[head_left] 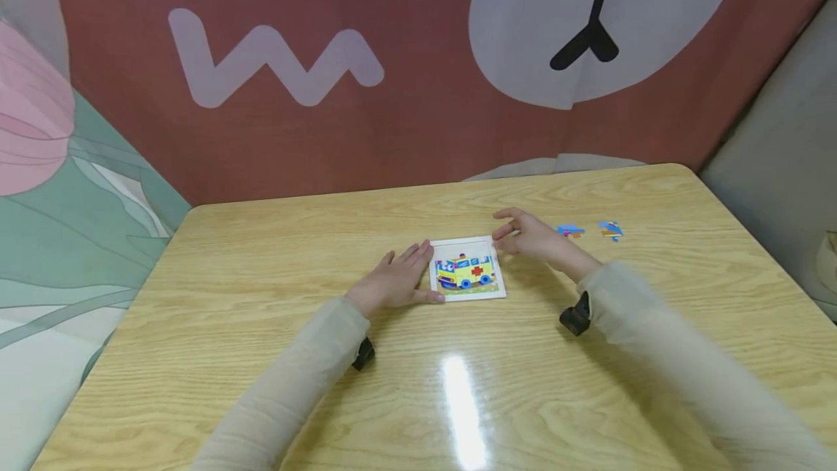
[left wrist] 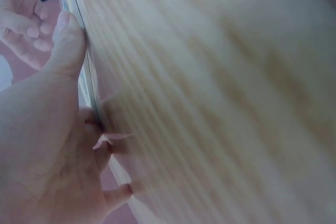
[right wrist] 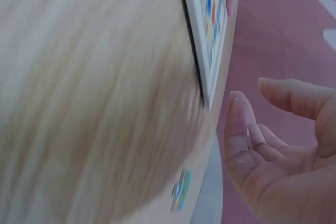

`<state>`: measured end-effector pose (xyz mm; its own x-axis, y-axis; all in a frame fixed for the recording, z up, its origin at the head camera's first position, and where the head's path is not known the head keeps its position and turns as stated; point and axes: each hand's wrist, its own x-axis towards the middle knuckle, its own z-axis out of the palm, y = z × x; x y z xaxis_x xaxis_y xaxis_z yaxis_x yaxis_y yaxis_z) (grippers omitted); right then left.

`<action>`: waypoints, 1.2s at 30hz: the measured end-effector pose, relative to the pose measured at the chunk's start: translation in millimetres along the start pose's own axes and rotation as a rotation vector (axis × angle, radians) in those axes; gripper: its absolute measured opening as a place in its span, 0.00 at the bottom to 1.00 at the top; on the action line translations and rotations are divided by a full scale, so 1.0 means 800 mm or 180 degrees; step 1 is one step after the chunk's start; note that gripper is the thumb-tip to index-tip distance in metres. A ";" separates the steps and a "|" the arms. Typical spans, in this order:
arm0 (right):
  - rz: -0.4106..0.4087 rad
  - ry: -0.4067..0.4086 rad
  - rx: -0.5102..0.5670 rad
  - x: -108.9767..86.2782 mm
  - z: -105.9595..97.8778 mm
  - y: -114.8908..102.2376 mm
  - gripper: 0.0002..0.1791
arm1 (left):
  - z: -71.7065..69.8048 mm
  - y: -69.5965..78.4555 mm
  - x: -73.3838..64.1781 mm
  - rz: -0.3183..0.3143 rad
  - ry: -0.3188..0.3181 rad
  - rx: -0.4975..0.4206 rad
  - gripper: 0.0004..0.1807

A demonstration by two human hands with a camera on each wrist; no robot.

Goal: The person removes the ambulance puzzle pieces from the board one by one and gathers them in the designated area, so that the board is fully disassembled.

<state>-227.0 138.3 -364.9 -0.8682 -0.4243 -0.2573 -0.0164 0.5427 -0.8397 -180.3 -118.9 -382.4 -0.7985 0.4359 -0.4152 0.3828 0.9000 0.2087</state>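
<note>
A white-framed jigsaw puzzle [head_left: 458,250] lies flat on the table, its lower part showing a yellow ambulance [head_left: 467,272] with a red cross. White backing shows along its upper part. My left hand [head_left: 391,283] rests at the puzzle's left edge, fingers extended near the upper corner and thumb at the lower one. Just off the upper right corner hovers my right hand [head_left: 532,240], thumb and fingers apart. In the right wrist view that hand [right wrist: 283,156] has loosely bent fingers and nothing between them.
Two loose puzzle pieces, one blue and pink [head_left: 570,230] and one blue and orange [head_left: 612,230], lie to the right, beyond my right wrist. The wooden table [head_left: 294,238] meets a brown patterned wall [head_left: 327,144] at its far edge.
</note>
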 end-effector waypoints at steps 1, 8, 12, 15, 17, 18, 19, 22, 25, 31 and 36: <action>-0.0021 -0.0029 -0.0014 0.001 0.005 -0.001 0.34 | 0.000 0.000 0.000 -0.0008 -0.0001 -0.0005 0.52; -0.0137 -0.0196 -0.0089 0.003 0.030 -0.008 0.32 | -0.002 0.002 -0.001 -0.0032 -0.0004 -0.0021 0.53; -0.0171 -0.0237 -0.0176 0.005 0.040 -0.013 0.29 | -0.002 0.002 0.000 -0.0025 0.0014 -0.0014 0.52; -0.0182 -0.0246 -0.0220 0.007 0.048 -0.016 0.26 | -0.001 0.001 0.001 -0.0023 0.0025 -0.0006 0.52; -0.0195 -0.0277 -0.0258 0.008 0.053 -0.018 0.24 | -0.001 0.000 0.002 -0.0018 0.0020 0.0001 0.52; -0.0221 -0.0301 -0.0272 0.008 0.055 -0.020 0.24 | 0.000 0.000 0.002 -0.0016 0.0016 0.0007 0.52; -0.0249 -0.0322 -0.0293 0.009 0.058 -0.020 0.23 | 0.000 0.000 0.002 -0.0013 0.0013 0.0008 0.52; -0.0299 -0.0371 -0.0384 0.011 0.065 -0.024 0.22 | 0.001 -0.001 0.002 -0.0002 0.0002 -0.0005 0.52; -0.0355 -0.0373 -0.0556 0.013 0.071 -0.026 0.22 | 0.002 -0.001 0.002 0.0007 0.0005 -0.0004 0.52; -0.0351 -0.0470 -0.0882 0.017 0.076 -0.032 0.24 | 0.002 -0.001 0.003 -0.0008 0.0015 0.0024 0.52; -0.0409 -0.0490 -0.1157 0.019 0.078 -0.035 0.23 | 0.002 -0.001 0.003 0.0011 0.0034 0.0041 0.52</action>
<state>-208.7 71.5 -375.2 -0.7639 -0.5936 -0.2530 -0.3177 0.6873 -0.6532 -181.5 -118.8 -385.0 -0.8020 0.4389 -0.4051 0.3914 0.8985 0.1988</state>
